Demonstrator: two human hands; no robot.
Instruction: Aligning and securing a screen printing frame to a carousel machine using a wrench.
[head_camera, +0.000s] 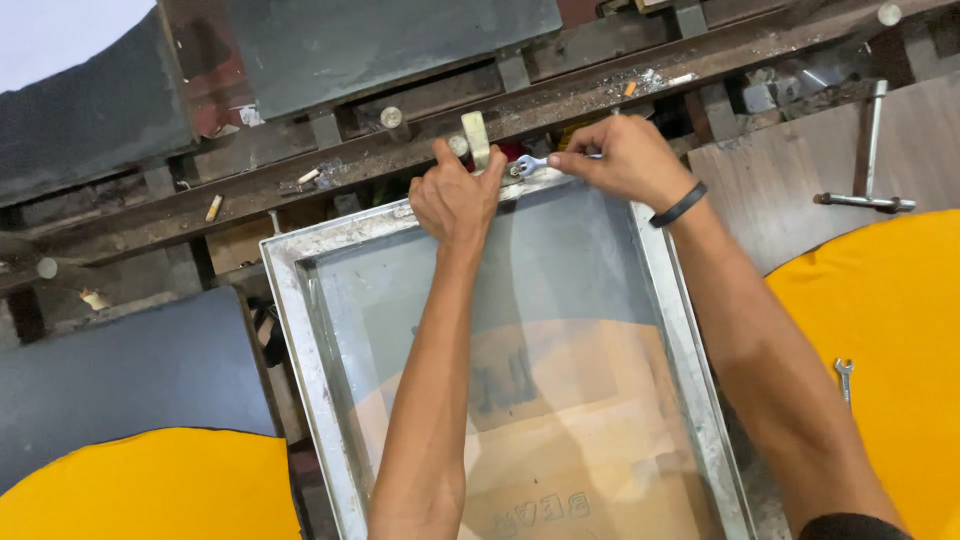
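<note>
— What are the hands doing?
— Top centre: the right hand (620, 155) has its fingers pinching a small wrench (530, 163) at the metal frame (300, 330); the left hand (455, 200) presses the frame's edge, fingers curled.
— Anything nearby?
— Yellow cloth (880, 330) right, another wrench (845, 378) on it.

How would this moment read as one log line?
left hand: on frame top edge | right hand: holds small wrench at clamp | spare wrench: on yellow cloth

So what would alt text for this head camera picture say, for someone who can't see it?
Two bare hands work at the far edge of a metal screen-printing frame: the right hand holds a small wrench, the left hand grips the clamp beside it. Yellow cloth lies at both sides.
</note>
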